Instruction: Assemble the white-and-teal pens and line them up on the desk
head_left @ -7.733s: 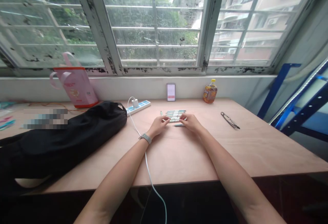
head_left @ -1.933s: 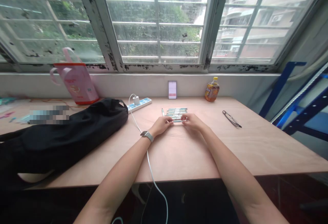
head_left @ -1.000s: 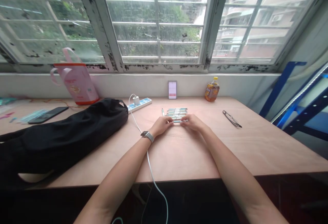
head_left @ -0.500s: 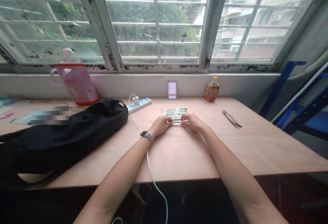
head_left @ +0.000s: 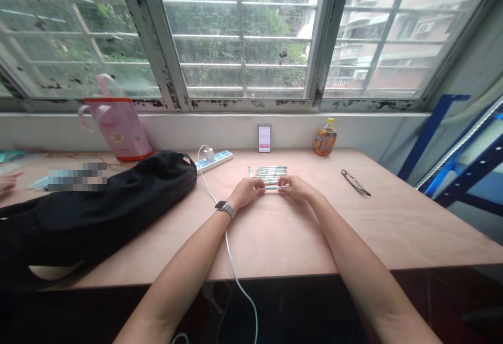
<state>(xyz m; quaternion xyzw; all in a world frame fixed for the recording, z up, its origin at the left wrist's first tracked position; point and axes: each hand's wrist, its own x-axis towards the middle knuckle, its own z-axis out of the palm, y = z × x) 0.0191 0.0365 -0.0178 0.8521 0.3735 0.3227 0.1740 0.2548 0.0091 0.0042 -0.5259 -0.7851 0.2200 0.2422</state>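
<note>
Several white and teal pens (head_left: 271,171) lie side by side in a row on the table. Closest to me is one pen (head_left: 271,187), with its two ends covered by my fingers. My left hand (head_left: 248,191), wearing a watch on the wrist, pinches its left end. At the right end, the fingers of my right hand (head_left: 295,186) are closed on the same pen. One more pen (head_left: 250,172) lies at a different angle, just left of the row. My fingertips hide parts of the nearer pens.
A white cable (head_left: 231,260) runs under my left wrist from a power strip (head_left: 217,160). A black bag (head_left: 98,218) covers the left side. At the back are a pink bag (head_left: 121,131), a phone (head_left: 264,138) and a bottle (head_left: 325,138). Eyeglasses (head_left: 354,182) lie right.
Both my hands stay almost still at the nearest pen. At the far left edge, a blurred skin-coloured shape, perhaps another person's hand, has come into view.
</note>
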